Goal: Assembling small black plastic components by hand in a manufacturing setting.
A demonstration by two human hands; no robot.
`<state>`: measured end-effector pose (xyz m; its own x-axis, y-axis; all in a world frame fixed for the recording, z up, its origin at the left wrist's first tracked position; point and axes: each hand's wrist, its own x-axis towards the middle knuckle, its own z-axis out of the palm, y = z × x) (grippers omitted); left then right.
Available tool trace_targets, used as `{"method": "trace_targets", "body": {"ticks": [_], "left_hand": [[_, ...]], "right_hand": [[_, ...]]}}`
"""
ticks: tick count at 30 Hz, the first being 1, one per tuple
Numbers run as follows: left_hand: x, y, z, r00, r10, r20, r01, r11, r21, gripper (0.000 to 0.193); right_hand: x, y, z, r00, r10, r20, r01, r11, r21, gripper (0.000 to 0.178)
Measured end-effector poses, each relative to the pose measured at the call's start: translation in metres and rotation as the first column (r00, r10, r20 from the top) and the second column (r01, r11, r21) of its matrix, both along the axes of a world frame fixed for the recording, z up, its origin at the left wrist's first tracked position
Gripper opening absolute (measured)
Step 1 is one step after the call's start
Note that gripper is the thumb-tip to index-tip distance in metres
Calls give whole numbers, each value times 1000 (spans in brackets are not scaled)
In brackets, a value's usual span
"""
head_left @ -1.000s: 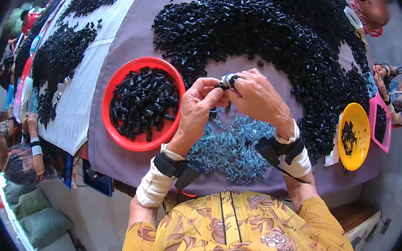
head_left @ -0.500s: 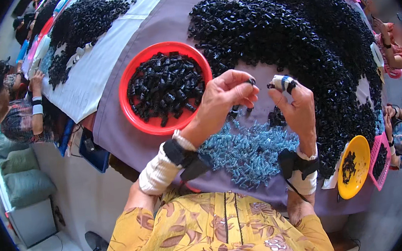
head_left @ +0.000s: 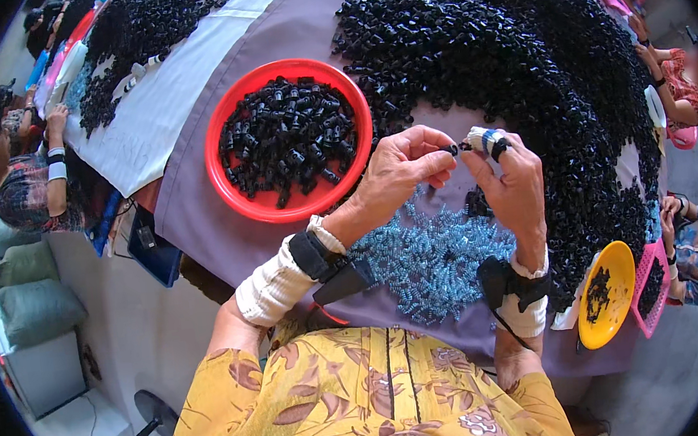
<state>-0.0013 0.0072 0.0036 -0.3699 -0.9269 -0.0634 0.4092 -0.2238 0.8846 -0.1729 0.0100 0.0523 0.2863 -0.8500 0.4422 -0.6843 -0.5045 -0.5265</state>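
Between thumb and forefinger my left hand point(head_left: 406, 170) pinches a small black plastic part point(head_left: 449, 150). My right hand point(head_left: 513, 181), with white wrapping on its forefinger, pinches another small black part point(head_left: 466, 146). The two parts meet or nearly meet, fingertip to fingertip, over the table; their exact shape is too small to tell. Below the hands lies a heap of small bluish coil springs point(head_left: 437, 264). A round red basin point(head_left: 220, 184) left of my left hand holds many black cylindrical parts point(head_left: 287, 140).
A large mound of black parts point(head_left: 510, 59) covers the table's far and right side. At right are a yellow plate point(head_left: 619, 276) and a pink basket point(head_left: 649, 319). People point(head_left: 26, 178) work at the left table, others point(head_left: 693, 252) at the right edge.
My left hand has moved slightly right, bringing its black part up to the one in my right hand. The right hand has stayed nearly in place.
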Motion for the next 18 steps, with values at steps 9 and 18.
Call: {"method": "trace_targets", "body": {"ticks": [9, 18], "left_hand": [[1, 2, -2, 996, 19, 90, -16, 999, -38, 18], [2, 0, -4, 980, 30, 195, -15, 997, -80, 17]], "right_hand": [[3, 1, -6, 980, 49, -191, -77, 987, -144, 14], [5, 2, -10, 960, 46, -277, -85, 988, -130, 14]]}}
